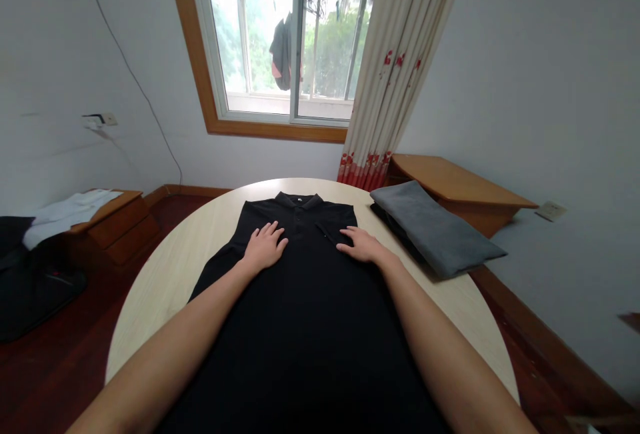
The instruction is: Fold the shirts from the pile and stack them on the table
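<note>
A black polo shirt [305, 274] lies spread face up on the round table, its collar toward the window and its buttons in the middle. My left hand [264, 246] rests flat on the left chest of the shirt with its fingers spread. On the other side, my right hand [361, 245] lies on the shirt near the right edge, fingers stretched toward the middle, close to a chest pocket or seam [326, 233]. Neither hand grips the cloth. The lower part of the shirt runs toward me and merges with dark cloth at the bottom of the view.
Folded grey and black cloth [435, 227] lies on the right of the pale round table [165, 267], partly over its edge. A wooden desk [460, 181] stands behind it. At left are a low wooden cabinet [115, 234] with white cloth and a dark bag [40, 294]. A curtain [395, 74] hangs beside the window.
</note>
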{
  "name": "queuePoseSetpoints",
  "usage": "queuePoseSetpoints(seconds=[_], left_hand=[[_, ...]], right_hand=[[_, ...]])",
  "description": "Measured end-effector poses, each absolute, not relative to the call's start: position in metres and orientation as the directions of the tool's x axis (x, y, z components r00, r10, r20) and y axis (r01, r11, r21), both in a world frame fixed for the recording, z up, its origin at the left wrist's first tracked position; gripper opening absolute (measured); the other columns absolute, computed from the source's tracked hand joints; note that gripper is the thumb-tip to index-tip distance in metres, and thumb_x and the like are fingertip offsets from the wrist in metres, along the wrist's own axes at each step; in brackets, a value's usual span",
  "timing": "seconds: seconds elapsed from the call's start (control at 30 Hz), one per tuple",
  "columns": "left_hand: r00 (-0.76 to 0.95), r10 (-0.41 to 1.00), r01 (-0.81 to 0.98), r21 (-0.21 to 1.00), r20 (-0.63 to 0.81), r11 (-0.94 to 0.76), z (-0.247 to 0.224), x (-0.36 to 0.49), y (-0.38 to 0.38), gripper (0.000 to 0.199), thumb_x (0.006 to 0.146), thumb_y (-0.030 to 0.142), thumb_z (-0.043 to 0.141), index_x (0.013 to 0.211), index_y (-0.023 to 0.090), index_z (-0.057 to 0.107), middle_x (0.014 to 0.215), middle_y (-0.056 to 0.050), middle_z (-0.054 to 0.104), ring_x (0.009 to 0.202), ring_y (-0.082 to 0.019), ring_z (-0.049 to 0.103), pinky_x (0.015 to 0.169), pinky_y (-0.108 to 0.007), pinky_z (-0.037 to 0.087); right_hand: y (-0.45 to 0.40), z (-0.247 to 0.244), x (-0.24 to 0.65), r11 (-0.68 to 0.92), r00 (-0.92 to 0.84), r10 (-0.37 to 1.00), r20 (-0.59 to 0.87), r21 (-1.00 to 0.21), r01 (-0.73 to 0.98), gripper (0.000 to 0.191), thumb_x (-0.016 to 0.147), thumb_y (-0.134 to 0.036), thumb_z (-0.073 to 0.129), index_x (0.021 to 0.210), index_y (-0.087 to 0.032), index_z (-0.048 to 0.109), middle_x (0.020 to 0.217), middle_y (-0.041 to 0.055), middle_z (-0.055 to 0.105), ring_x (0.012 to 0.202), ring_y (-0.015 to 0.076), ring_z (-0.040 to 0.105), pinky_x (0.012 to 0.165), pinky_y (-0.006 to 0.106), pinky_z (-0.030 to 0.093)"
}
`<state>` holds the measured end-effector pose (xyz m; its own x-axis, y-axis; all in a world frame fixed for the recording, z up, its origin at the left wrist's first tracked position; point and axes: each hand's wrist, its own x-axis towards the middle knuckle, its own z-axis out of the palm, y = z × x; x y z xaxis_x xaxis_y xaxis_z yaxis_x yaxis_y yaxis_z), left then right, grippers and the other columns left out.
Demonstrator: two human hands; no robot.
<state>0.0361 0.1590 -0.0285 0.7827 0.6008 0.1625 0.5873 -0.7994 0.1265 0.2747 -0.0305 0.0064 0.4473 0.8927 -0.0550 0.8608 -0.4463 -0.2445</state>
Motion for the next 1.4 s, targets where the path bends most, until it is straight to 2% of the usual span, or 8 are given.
queuePoseSetpoints(seconds=[0.1,0.2,0.37,0.5,0.7,1.13,1.3,1.4], left_hand=[[0.783,0.601,0.585,0.135,0.164,-0.799,-0.029,0.036,0.159,0.054,0.102,0.048,0.035,0.147,0.024,0.054,0.162,-0.008,0.036,0.151,-0.029,0.031,0.121,-0.051,0.027],[0.785,0.599,0.582,0.143,0.157,-0.800,-0.028,0.036,0.158,0.054,0.102,0.047,0.035,0.147,0.023,0.054,0.162,-0.008,0.036,0.151,-0.030,0.030,0.121,-0.052,0.027],[0.786,0.600,0.586,0.133,0.147,-0.800,-0.027,0.035,0.158,0.055,0.102,0.047,0.035,0.148,0.021,0.052,0.163,-0.008,0.035,0.151,-0.029,0.030,0.122,-0.051,0.027],[0.787,0.599,0.584,0.134,0.149,-0.801,-0.027,0.035,0.158,0.055,0.102,0.047,0.035,0.148,0.021,0.052,0.163,-0.009,0.035,0.151,-0.029,0.030,0.121,-0.051,0.027],[0.785,0.601,0.586,0.135,0.149,-0.799,-0.026,0.035,0.158,0.054,0.103,0.048,0.035,0.147,0.024,0.053,0.163,-0.008,0.035,0.151,-0.028,0.030,0.122,-0.051,0.026],[0.787,0.596,0.584,0.119,0.160,-0.803,-0.027,0.034,0.155,0.054,0.104,0.047,0.034,0.148,0.022,0.051,0.163,-0.008,0.035,0.151,-0.028,0.030,0.122,-0.050,0.026],[0.742,0.639,0.617,0.167,0.202,-0.769,-0.022,0.032,0.155,0.067,0.103,0.050,0.035,0.160,0.015,0.030,0.164,-0.012,0.031,0.149,-0.032,0.033,0.120,-0.046,0.031],[0.707,0.685,0.661,0.179,0.178,-0.729,-0.016,0.029,0.174,0.068,0.103,0.054,0.029,0.158,0.014,0.034,0.165,-0.012,0.031,0.151,-0.033,0.029,0.120,-0.049,0.030]], right_hand=[[-0.031,-0.003,0.276,-0.505,0.477,0.862,-0.173,-0.203,0.839,0.072,0.099,-0.058,0.047,0.158,-0.020,0.035,0.167,0.0115,0.020,0.154,0.0294,0.018,0.123,0.051,0.021],[-0.034,-0.010,0.281,-0.518,0.487,0.855,-0.179,-0.218,0.827,0.073,0.099,-0.065,0.036,0.160,-0.026,0.030,0.168,0.0084,0.016,0.156,0.0299,0.012,0.122,0.059,0.014],[-0.036,-0.010,0.284,-0.560,0.535,0.828,-0.166,-0.254,0.788,0.067,0.103,-0.062,0.022,0.160,-0.027,0.031,0.168,0.0070,0.017,0.156,0.0280,0.013,0.123,0.059,0.012],[-0.031,-0.005,0.281,-0.565,0.569,0.820,-0.057,-0.236,0.790,0.065,0.106,-0.055,0.015,0.161,-0.024,0.029,0.169,0.0077,0.012,0.156,0.0247,0.009,0.124,0.057,0.006],[-0.029,-0.011,0.277,-0.550,0.525,0.835,-0.166,-0.216,0.807,0.064,0.106,-0.051,0.020,0.163,-0.022,0.021,0.169,0.0072,0.008,0.157,0.0233,0.005,0.124,0.055,0.005],[-0.031,-0.012,0.272,-0.590,0.563,0.802,-0.201,-0.111,0.800,0.075,0.102,-0.062,0.019,0.164,-0.019,0.013,0.169,0.0064,0.000,0.157,0.0250,0.002,0.124,0.054,0.004],[-0.027,0.001,0.264,-0.539,0.541,0.841,-0.023,-0.127,0.833,0.072,0.103,-0.058,0.023,0.162,-0.017,0.022,0.169,0.0094,0.010,0.156,0.0270,0.008,0.124,0.055,0.007],[-0.009,0.007,0.261,-0.502,0.518,0.855,0.027,-0.203,0.841,0.072,0.103,-0.056,0.027,0.162,-0.017,0.022,0.168,0.0097,0.016,0.155,0.0290,0.014,0.124,0.055,0.016]])
